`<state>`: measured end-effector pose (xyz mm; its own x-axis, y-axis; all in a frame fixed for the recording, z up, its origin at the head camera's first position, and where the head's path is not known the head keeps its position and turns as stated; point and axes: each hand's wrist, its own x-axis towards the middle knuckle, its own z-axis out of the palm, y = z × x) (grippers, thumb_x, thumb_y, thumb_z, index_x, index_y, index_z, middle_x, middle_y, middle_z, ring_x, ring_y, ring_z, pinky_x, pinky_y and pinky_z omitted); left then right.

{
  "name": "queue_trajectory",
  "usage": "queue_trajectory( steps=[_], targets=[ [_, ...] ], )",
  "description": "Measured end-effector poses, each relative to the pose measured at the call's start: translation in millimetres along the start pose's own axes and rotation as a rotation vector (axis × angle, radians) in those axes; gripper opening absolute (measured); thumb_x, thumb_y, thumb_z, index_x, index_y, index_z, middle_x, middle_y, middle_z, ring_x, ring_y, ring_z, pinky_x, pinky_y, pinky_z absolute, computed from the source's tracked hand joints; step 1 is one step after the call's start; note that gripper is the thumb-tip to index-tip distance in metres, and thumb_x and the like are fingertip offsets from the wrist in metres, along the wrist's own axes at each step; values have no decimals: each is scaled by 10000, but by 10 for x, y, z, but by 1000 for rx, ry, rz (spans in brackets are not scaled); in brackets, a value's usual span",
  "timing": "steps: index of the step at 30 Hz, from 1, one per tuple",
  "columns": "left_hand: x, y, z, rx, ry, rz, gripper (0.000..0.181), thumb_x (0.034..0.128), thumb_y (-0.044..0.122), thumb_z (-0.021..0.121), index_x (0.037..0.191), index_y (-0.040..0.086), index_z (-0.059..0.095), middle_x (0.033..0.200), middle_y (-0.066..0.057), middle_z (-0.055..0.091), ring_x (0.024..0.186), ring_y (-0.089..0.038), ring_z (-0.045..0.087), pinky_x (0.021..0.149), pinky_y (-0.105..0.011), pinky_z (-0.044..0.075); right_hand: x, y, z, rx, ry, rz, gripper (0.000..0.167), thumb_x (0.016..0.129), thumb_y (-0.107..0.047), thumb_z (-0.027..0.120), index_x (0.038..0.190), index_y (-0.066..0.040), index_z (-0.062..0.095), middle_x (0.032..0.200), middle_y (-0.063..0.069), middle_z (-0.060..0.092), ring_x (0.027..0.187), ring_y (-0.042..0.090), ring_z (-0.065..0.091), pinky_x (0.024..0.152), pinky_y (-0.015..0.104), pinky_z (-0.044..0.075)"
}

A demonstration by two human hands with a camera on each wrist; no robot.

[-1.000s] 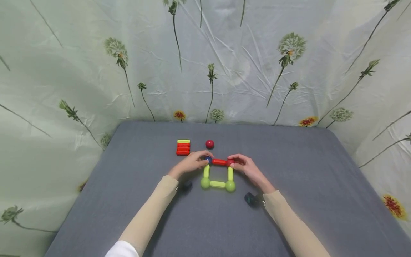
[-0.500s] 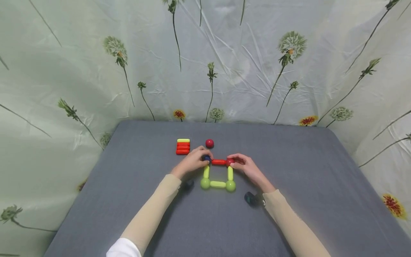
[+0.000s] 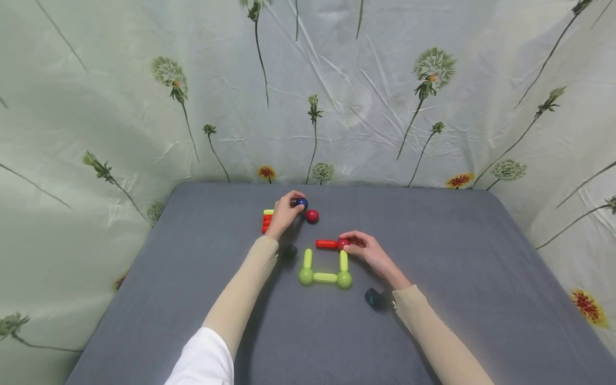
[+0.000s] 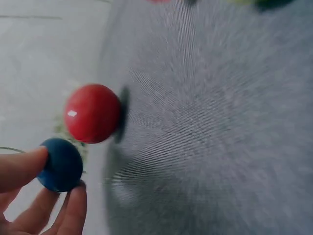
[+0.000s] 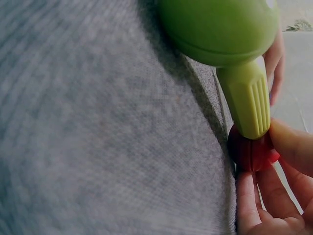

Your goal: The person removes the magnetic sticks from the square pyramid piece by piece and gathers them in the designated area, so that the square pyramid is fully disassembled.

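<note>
My left hand (image 3: 286, 213) pinches a blue ball (image 3: 301, 203) between thumb and fingers near the far side of the table. A loose red ball (image 3: 312, 216) lies just beside it. My right hand (image 3: 367, 251) holds another red ball (image 3: 343, 244), the upper right corner of a three-sided shape. From that ball a red rod (image 3: 326, 244) points left, its other end free. A yellow-green rod (image 5: 250, 100) runs from it to a green ball (image 3: 344, 279). A second green ball (image 3: 306, 276) is joined by a bottom rod (image 3: 325, 277) and carries an upright rod (image 3: 308, 259).
Red rods (image 3: 267, 223) and a yellow-green rod (image 3: 268, 212) lie stacked side by side, partly hidden behind my left hand. The grey table (image 3: 433, 230) ends at a flower-print curtain (image 3: 366, 107). A dark wrist camera (image 3: 374, 298) sits below my right wrist.
My left hand has pulled the blue ball off the shape's upper left corner and carried it up and away, past the loose red ball. My right hand stays on its red ball.
</note>
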<state>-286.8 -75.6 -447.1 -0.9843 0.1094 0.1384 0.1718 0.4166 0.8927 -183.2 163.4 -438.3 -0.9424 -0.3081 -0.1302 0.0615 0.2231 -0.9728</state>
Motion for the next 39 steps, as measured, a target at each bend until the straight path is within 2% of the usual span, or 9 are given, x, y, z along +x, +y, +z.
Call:
queue_trajectory(
  steps=[4, 14, 17, 21, 24, 28, 30, 33, 39],
  targets=[
    [110, -61, 53, 58, -33, -65, 231, 915, -5, 603, 1143, 20, 634, 1194, -175, 601, 1065, -319, 590, 842, -390, 504, 0, 2, 5, -3, -5, 0, 346, 921, 2, 578, 1253, 89, 539, 1226, 216, 560, 1083, 275, 527, 922, 321, 441],
    [115, -56, 33, 107, -89, -51, 273, 927, 6, 586, 1194, 41, 632, 1236, -162, 588, 1104, -311, 569, 872, -398, 489, 39, 59, -20, 11, 1, -13, 341, 917, 11, 584, 1248, 85, 547, 1226, 219, 562, 1071, 269, 540, 915, 305, 444],
    [74, -37, -13, 128, -74, -5, 295, 925, 2, 582, 1211, 58, 626, 1259, -168, 567, 1132, -322, 548, 910, -419, 468, 73, 123, -30, 3, 1, -16, 345, 918, 12, 580, 1252, 90, 542, 1230, 223, 559, 1071, 267, 541, 912, 300, 445],
    [-45, 11, -61, 102, -24, 119, 287, 904, -21, 604, 1181, 50, 633, 1204, -184, 564, 1116, -333, 530, 919, -439, 455, 137, 252, -49, 8, 5, -12, 356, 921, -16, 594, 1261, 74, 543, 1238, 216, 555, 1092, 284, 530, 939, 345, 434],
    [-184, 66, -60, 52, -123, 171, 242, 889, -24, 631, 1126, 23, 643, 1128, -160, 604, 1056, -294, 567, 891, -409, 469, 156, 303, -56, 11, 8, -18, 360, 924, -52, 608, 1263, 52, 552, 1238, 197, 561, 1096, 273, 531, 944, 342, 430],
    [-367, 148, 11, 103, -421, 134, 225, 885, 2, 642, 1109, 14, 639, 1086, -121, 656, 1009, -235, 614, 881, -363, 481, 153, 306, -62, 7, 10, -28, 356, 924, -78, 617, 1256, 41, 562, 1230, 183, 572, 1091, 259, 540, 933, 311, 436],
    [-426, 172, 77, 165, -523, 119, 244, 878, 14, 651, 1121, 28, 640, 1088, -106, 665, 1018, -219, 616, 884, -347, 477, 148, 304, -64, 11, 11, -32, 351, 922, -76, 619, 1250, 39, 567, 1223, 181, 577, 1085, 256, 545, 923, 290, 439],
    [-460, 176, 184, 236, -553, 145, 234, 860, 24, 680, 1089, 67, 656, 1030, -66, 680, 975, -187, 624, 854, -317, 481, 143, 301, -66, 15, 11, -42, 346, 919, -63, 615, 1244, 46, 566, 1209, 184, 582, 1079, 255, 551, 905, 263, 447],
    [-468, 175, 285, 320, -478, 233, 174, 824, -2, 715, 962, 98, 681, 883, -25, 679, 847, -160, 624, 774, -294, 486, 143, 300, -53, 13, 4, -49, 346, 921, -64, 614, 1244, 49, 564, 1203, 179, 586, 1085, 259, 552, 903, 256, 446]
  ],
)
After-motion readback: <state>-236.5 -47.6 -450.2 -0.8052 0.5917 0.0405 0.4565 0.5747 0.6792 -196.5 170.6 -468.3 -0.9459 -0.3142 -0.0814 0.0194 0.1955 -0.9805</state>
